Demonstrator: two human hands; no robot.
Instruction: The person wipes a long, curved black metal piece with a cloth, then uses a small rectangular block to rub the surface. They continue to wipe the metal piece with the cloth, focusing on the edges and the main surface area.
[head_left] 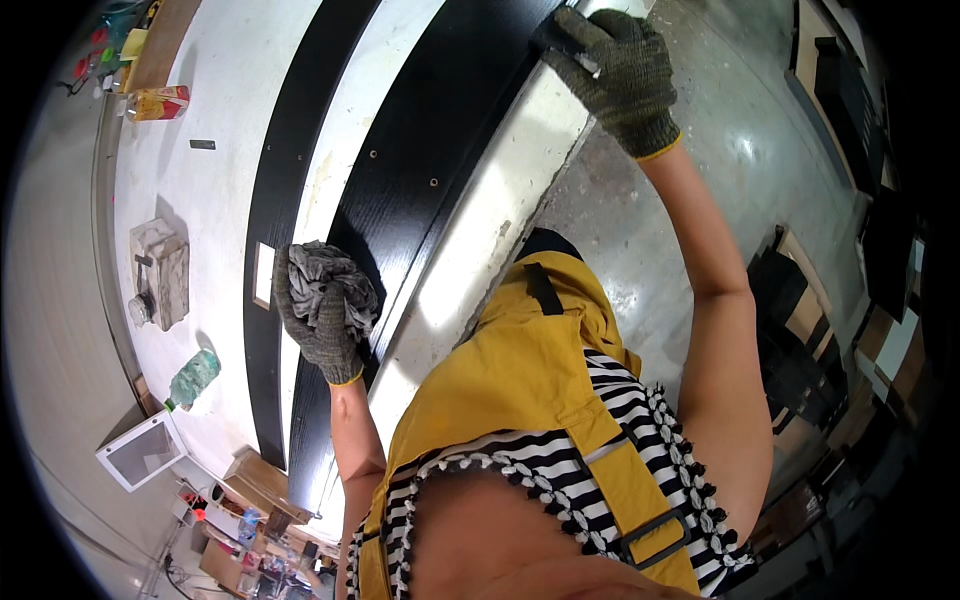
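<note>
Along white table (465, 260), holding crumpled grey rag (328, 280) bunched in curled left hand (325, 342) over wide black board (415, 145) laid flat near table's edge, with right hand (628, 80) closed around board's rim farther up, presumably for steadiness.

orange-yellow bottle (157, 103) | small dark strip (202, 145) | grey-white container (160, 270) | greenish bottle (194, 379) | white-framed panel (142, 450) | concrete floor (640, 225)

The wide board (395, 200) is grained black, the strip (275, 180) left of it black, the rag (325, 275) at its left edge mottled grey, the left glove (327, 335) and right glove (630, 85) at its edges olive-grey with yellow cuffs (660, 150), the overalls (470, 390) right of it mustard yellow.
</note>
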